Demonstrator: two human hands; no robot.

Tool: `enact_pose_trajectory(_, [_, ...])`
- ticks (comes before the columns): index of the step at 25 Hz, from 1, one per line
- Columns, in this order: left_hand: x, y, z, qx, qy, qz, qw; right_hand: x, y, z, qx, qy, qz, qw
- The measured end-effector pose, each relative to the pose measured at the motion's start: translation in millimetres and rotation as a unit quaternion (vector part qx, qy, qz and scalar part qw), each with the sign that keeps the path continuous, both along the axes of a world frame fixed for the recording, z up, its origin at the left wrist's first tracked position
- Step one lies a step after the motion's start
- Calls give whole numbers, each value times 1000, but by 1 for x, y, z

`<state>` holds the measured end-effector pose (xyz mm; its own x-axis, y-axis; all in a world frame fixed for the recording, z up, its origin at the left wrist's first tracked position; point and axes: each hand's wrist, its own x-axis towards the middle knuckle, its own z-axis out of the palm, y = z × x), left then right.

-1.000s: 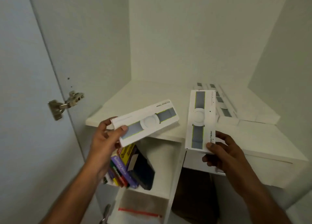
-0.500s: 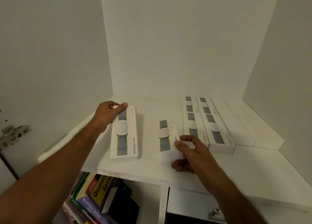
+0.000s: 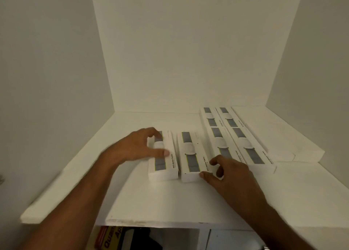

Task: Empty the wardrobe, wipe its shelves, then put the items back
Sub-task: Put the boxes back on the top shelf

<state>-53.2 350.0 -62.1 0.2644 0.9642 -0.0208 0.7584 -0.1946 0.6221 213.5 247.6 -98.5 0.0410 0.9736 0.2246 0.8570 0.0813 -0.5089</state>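
Below, under the shelf (image 3: 170, 202), some books (image 3: 111, 237) stand. Further, the right hand (image 3: 230, 176) pinches the second box (image 3: 191, 155) at its near corner, and the left hand (image 3: 136, 148) grips the first box (image 3: 164, 159) with curled fingers (image 3: 162, 152). Both white boxes lie flat side by side; more boxes (image 3: 243, 142) lie behind at right.

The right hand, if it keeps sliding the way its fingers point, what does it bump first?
Probably the nearest box in the row just ahead of the right hand; its fingers already hold the box beside it. Depth is hard to judge.
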Motion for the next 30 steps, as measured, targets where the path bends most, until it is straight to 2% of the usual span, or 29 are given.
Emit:
enact_pose_trajectory(2, [-5, -24, -2, -40, 110, -97, 988, -8, 5, 3, 7, -84, 7, 996])
enact_pose_trajectory(4, [-1, -23, -10, -13, 166, -133, 977, -16, 15, 2, 7, -126, 45, 991])
enact_pose_trajectory(7, [9, 13, -15, 60, 161, -123, 977, -23, 51, -1, 16, -200, 68, 977])
enact_pose_trajectory(12, [29, 97, -44, 156, 117, -98, 976, -21, 146, 4, 11, -330, 19, 944])
enact_pose_trajectory(19, [37, 167, -82, 203, -5, -92, 975, -19, 210, 13, -3, -368, 12, 930])
enact_pose_trajectory(27, [33, 187, -95, 215, -34, -123, 968, -20, 227, 9, -14, -333, -19, 942])
enact_pose_trajectory(30, [34, 182, -94, 198, -41, -108, 973, -28, 213, 18, -18, -290, -28, 957])
